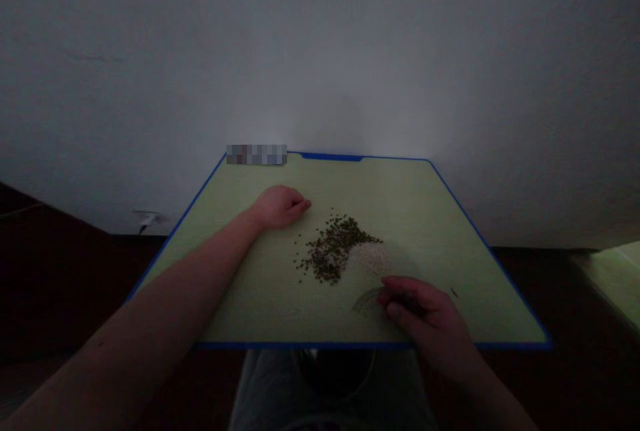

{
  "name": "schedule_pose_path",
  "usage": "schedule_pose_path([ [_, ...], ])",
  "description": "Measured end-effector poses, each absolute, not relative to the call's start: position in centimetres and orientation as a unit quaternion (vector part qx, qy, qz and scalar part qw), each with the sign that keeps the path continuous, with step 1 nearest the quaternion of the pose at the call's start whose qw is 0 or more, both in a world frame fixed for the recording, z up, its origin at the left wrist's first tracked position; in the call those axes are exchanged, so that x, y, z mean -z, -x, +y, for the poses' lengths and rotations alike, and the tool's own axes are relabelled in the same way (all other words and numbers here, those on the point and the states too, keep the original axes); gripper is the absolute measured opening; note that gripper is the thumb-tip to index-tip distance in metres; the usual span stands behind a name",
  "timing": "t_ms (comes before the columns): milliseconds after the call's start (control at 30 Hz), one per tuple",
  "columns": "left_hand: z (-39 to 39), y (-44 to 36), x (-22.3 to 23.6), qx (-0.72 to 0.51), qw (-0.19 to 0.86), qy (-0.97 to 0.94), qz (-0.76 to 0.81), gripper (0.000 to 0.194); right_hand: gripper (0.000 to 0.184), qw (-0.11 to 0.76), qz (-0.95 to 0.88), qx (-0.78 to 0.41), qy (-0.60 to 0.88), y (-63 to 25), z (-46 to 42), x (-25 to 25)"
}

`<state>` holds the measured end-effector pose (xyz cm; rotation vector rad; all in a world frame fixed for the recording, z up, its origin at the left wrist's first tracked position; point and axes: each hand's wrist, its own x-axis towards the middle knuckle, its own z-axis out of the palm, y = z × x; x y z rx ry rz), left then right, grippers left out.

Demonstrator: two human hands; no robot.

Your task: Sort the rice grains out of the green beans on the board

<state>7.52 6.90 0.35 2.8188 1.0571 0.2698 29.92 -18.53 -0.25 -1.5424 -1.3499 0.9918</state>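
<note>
My left hand [283, 207] rests on the board, loosely curled, with its thumb side towards a scatter of small dark green-brown seeds or beans [327, 251]. Nothing shows between its fingers. Against the right side of the dark seeds lies a patch of small pale grains [370, 257]. My right hand [425, 311] is just below the pale grains, its index fingertip at their lower edge. Its fingers curl in towards the thumb, and whatever they may hold is hidden. Left of these fingers is a thin greyish-brown patch of fine grains [367, 299].
The pale yellow-green board [240, 311] has a blue rim and a blue tab [333, 157] at the back. A blurred-out strip [257, 155] lies at its back left corner. A small dark sliver [454, 293] sits right of my right hand. A round dark container [335, 371] is below the front edge.
</note>
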Motion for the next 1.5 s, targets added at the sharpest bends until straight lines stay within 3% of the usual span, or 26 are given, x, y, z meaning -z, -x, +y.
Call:
schedule_pose_path([
  [133, 6.8, -7.2, -0.7, -0.102, 0.062, -0.929, 0.351, 0.053, 0.032, 0.483, -0.505, -0.397, 0.595, -29.6, -18.5, 0.2],
  [367, 6.4, -6.6, -0.7, -0.095, 0.068, -0.927, 0.356, 0.053, 0.021, 0.447, -0.612, -0.312, 0.573, -28.6, -19.3, 0.2],
  [700, 6.4, -6.7, -0.2, -0.089, 0.051, -0.933, 0.346, 0.053, 0.014, 0.504, -0.623, -0.178, 0.571, -28.1, -20.2, -1.1],
  [800, 6.4, -6.8, 0.0, -0.084, 0.045, -0.932, 0.349, 0.052, 0.017, 0.471, -0.680, -0.153, 0.540, -27.4, -20.3, -1.1],
  [933, 6.3, -7.0, 0.0, -0.082, 0.047, -0.931, 0.352, 0.052, 0.026, 0.375, -0.801, -0.027, 0.465, -26.3, -20.3, -0.6],
  [1167, 6.7, -7.4, 0.4, -0.075, 0.048, -0.930, 0.356, 0.053, 0.021, 0.262, -0.846, 0.052, 0.461, -24.6, -19.9, 1.5],
  [1500, 7.2, -7.8, 0.6, -0.078, 0.045, -0.934, 0.346, 0.051, 0.027, 0.270, -0.821, 0.066, 0.499, -25.5, -18.6, 2.1],
])
